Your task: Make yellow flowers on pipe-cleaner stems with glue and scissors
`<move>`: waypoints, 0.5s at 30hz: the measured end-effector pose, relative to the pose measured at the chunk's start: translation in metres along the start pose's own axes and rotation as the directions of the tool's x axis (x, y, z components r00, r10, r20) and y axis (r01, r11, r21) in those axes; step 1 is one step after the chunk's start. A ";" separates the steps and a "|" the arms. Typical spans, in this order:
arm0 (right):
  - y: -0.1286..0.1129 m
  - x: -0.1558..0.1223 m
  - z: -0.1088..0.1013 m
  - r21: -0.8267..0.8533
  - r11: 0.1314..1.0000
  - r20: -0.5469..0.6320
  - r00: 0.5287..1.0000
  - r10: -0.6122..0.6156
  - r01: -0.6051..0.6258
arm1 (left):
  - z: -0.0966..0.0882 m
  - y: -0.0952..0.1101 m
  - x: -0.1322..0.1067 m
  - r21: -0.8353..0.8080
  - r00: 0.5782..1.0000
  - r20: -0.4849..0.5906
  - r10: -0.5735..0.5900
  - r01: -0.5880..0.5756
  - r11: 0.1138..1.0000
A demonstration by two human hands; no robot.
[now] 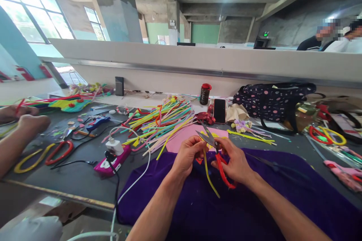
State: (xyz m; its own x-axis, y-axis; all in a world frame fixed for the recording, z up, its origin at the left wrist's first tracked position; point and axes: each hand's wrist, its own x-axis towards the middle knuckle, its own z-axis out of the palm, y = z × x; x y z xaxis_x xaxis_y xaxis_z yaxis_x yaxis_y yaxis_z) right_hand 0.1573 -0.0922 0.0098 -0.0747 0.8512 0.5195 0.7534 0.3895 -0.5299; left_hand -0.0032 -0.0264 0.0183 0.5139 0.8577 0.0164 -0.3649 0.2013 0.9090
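My right hand (pixel 233 162) grips the red handles of a pair of scissors (pixel 215 150), whose open blades point up and to the left. My left hand (pixel 188 154) pinches a thin yellow pipe cleaner (pixel 209 175) that hangs down from between the two hands, close by the blades. Both hands hover over a purple cloth (pixel 254 203) spread on the dark table. A pink sheet (pixel 183 137) lies just behind the hands.
A heap of coloured pipe cleaners (pixel 161 120) lies beyond the hands. A pink power strip (pixel 113 160) with a white charger and cables sits to the left. A phone (pixel 219 110), a jar (pixel 205 94) and a dotted bag (pixel 271 101) stand at the back. Another person's arm (pixel 17 135) rests at far left.
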 end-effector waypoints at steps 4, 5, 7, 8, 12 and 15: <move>-0.002 0.000 -0.003 -0.031 0.999 -0.015 1.000 -0.026 0.026 | -0.001 0.000 0.000 0.038 1.000 0.020 0.013 -0.014 0.999; -0.002 0.000 -0.003 -0.041 0.999 -0.022 0.999 -0.027 0.026 | -0.001 0.000 -0.001 0.046 1.000 0.024 0.013 -0.014 0.999; -0.002 0.000 -0.003 -0.058 0.998 -0.030 0.999 -0.029 0.028 | -0.002 0.000 -0.001 0.058 0.999 0.033 0.008 -0.010 0.998; -0.002 0.000 -0.003 -0.066 0.997 -0.030 0.999 -0.032 0.030 | -0.002 -0.001 -0.001 0.064 0.999 0.038 0.007 -0.010 0.998; -0.002 0.000 -0.002 -0.084 0.995 -0.036 0.998 -0.047 0.044 | -0.003 -0.002 0.000 0.078 0.999 0.043 0.009 -0.012 0.997; -0.002 0.000 -0.002 -0.092 0.995 -0.047 0.998 -0.050 0.045 | -0.003 -0.003 0.000 0.085 0.999 0.042 0.007 -0.011 0.996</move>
State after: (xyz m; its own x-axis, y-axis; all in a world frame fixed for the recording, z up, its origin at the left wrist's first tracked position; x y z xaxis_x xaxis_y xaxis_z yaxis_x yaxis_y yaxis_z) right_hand 0.1573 -0.0941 0.0126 -0.0813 0.8133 0.5762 0.8061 0.3936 -0.4419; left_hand -0.0041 -0.0254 0.0147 0.5436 0.8384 0.0402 -0.3026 0.1511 0.9411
